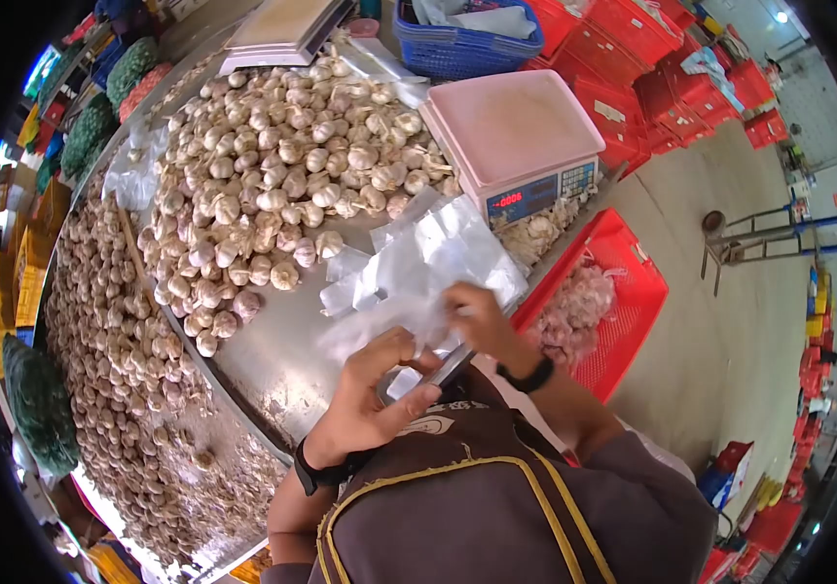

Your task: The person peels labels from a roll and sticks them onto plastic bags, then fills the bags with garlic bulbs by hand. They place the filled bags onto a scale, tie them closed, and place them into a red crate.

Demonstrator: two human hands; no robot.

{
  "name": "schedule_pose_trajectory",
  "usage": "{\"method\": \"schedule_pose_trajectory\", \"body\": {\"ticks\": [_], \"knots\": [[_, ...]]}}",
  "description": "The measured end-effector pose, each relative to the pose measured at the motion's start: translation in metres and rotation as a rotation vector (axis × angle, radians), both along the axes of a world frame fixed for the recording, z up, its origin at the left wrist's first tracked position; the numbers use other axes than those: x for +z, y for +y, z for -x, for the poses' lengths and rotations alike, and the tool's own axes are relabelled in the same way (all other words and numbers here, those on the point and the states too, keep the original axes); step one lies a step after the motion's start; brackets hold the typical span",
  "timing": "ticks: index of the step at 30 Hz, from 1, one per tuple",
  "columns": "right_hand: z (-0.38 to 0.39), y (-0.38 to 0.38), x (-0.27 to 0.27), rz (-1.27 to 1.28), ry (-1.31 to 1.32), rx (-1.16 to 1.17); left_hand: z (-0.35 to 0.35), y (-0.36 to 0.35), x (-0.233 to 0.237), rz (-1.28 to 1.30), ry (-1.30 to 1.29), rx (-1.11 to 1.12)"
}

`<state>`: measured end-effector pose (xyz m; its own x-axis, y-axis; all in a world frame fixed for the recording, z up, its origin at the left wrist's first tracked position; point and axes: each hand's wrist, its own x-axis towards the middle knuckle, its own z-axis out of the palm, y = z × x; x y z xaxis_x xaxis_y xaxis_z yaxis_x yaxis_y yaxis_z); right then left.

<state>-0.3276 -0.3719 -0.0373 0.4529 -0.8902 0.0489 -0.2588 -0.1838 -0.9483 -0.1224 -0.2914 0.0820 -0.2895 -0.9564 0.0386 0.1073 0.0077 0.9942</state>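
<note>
A thin clear plastic bag [370, 329], blurred by motion, stretches between my hands above the near edge of the metal table. My right hand [479, 316] is closed, its fingers pinching the bag's right end. Bent fingers and thumb of my left hand [375, 394] close around the lower part of the plastic, beside a dark-edged shiny piece [438, 373] that I cannot make out fully. Just beyond lies a stack of flat clear bags [448, 255]. A big heap of garlic bulbs [282, 165] covers the table behind it.
A digital scale [516, 127] with a lit red display stands at the right. Below it is a red crate [637, 292] holding bagged garlic [574, 316]. A blue basket [467, 44] and another scale [282, 29] are at the back. More garlic [112, 331] spreads on the left.
</note>
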Motion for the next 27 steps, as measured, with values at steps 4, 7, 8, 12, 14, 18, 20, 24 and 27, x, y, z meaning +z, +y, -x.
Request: {"method": "schedule_pose_trajectory", "body": {"ticks": [4,7,8,12,14,18,20,24,27], "knots": [[0.101,0.003,0.046,0.045,0.028,-0.591,0.014,-0.01,0.01,0.094,-0.199,0.045],[0.166,0.01,0.046,-0.033,0.107,-0.83,0.016,-0.013,-0.004,0.061,-0.233,0.009],[0.174,0.008,0.042,0.118,0.195,-0.872,0.017,-0.013,-0.008,0.027,-0.218,0.002],[0.16,-0.014,0.017,0.595,0.727,-0.606,0.025,-0.018,-0.019,0.022,-0.226,0.015],[0.119,-0.024,0.0,0.04,0.572,-0.497,0.028,-0.019,-0.022,0.006,-0.212,0.016],[0.062,-0.069,-0.078,0.094,0.839,-0.264,0.031,-0.017,-0.034,-0.02,-0.257,0.018],[0.052,-0.09,-0.106,0.082,0.881,-0.211,0.027,-0.013,-0.04,-0.117,-0.284,0.017],[0.047,-0.097,-0.106,0.071,0.94,-0.086,0.012,-0.003,-0.046,-0.041,-0.337,0.17],[0.044,-0.086,-0.074,-0.053,0.73,0.007,-0.003,0.003,-0.057,-0.112,-0.343,0.235]]}}
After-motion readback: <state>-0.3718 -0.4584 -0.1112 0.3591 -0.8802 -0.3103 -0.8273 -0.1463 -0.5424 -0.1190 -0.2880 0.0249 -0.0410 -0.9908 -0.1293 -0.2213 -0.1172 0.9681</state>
